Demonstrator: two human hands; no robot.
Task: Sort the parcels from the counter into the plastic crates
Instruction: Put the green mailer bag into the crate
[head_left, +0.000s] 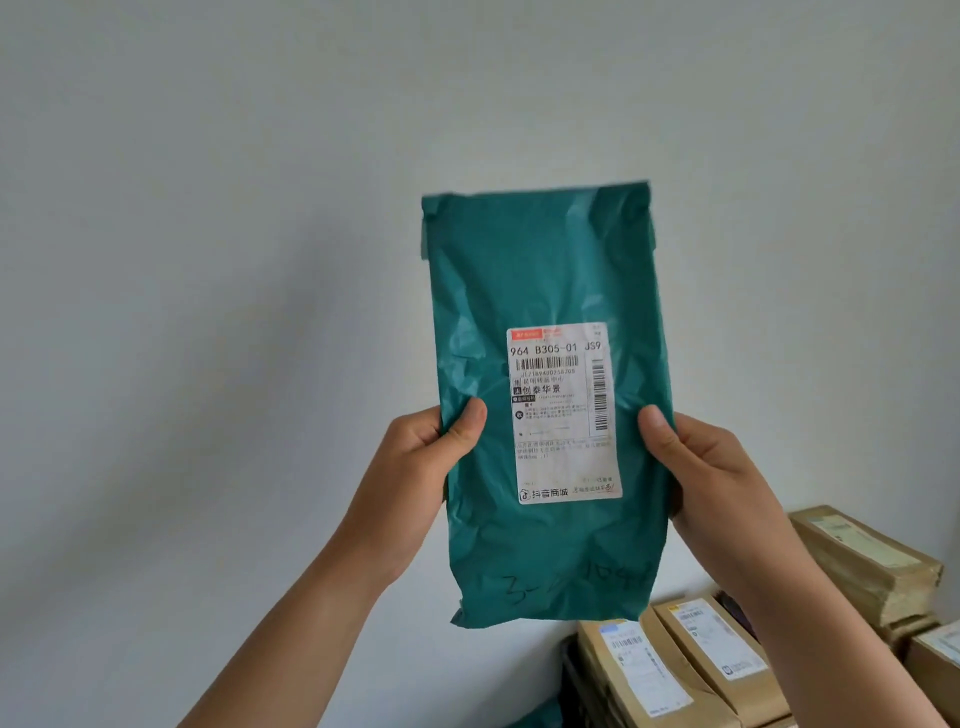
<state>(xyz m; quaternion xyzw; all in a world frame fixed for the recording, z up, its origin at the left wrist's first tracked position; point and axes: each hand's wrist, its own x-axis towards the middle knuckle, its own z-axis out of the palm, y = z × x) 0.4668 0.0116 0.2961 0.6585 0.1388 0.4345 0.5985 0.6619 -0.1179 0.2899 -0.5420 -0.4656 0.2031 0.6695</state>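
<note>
"Head view has the teal parcel (545, 270) held upright in front of the white wall (208, 208), with its label (563, 410) facing the wearer. How is it gripped?"

"From both sides. The left hand (415, 467) pinches the left edge, thumb on the front and fingers curled behind. The right hand (711, 467) does the same on the right edge. Both thumbs sit beside the label, not on it."

"So the step is reading it to choose a crate?"

"That's my judgement. The big routing line near the label's top is legible (the fine print below is too blurred for me). There is also dark handwriting (576, 577) low on the bag, partly lost in the creases. Drawing the edges gently apart would flatten the film and make both easier to read."

"Anything to watch?"

"The bag looks soft and slippery, and it hangs well below the hands. I'd hold both pinches until the crate is chosen, then move it with a firm grip on one edge. No crate shows in this view, so the head would have to turn to find one. The brown parcels (722, 654), stacked low at the right beneath the right forearm, look not yet sorted."
</note>
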